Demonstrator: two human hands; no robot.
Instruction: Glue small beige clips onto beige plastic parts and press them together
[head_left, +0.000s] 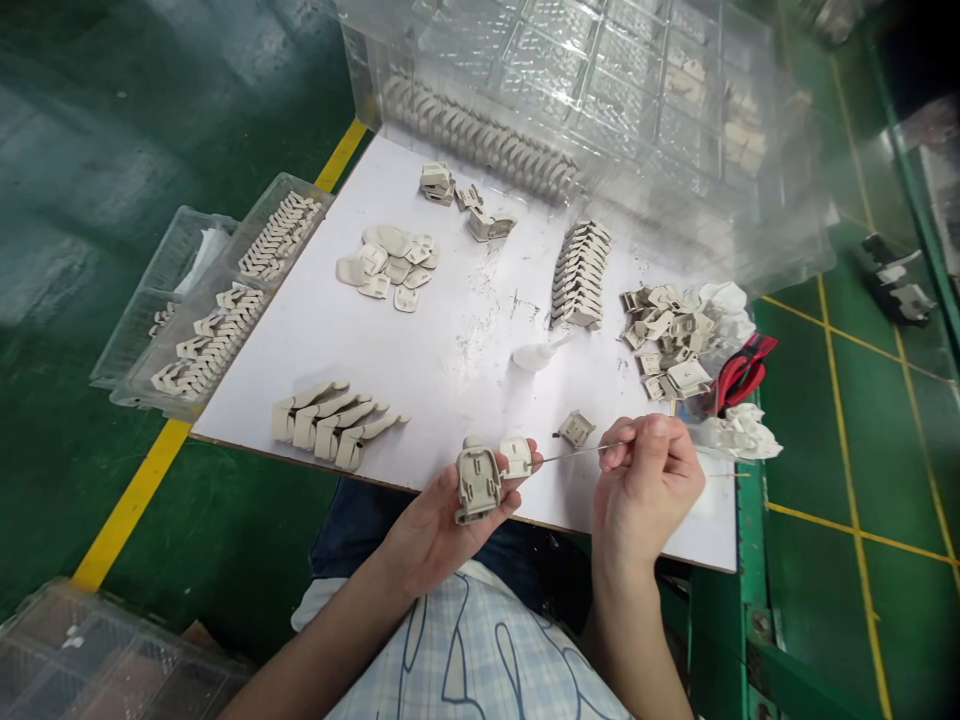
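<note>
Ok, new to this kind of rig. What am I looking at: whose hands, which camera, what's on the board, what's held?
No machine here: these are a person's bare hands, seen in one picture from a camera on their head, looking forward and down. The left hand holds a beige chair-shaped part and a smaller pale piece. The right hand grips a thin metal rod, its far end at the smaller piece. On the white board lie a loose heap of parts, some flat rounded pieces and neatly nested rows.
</note>
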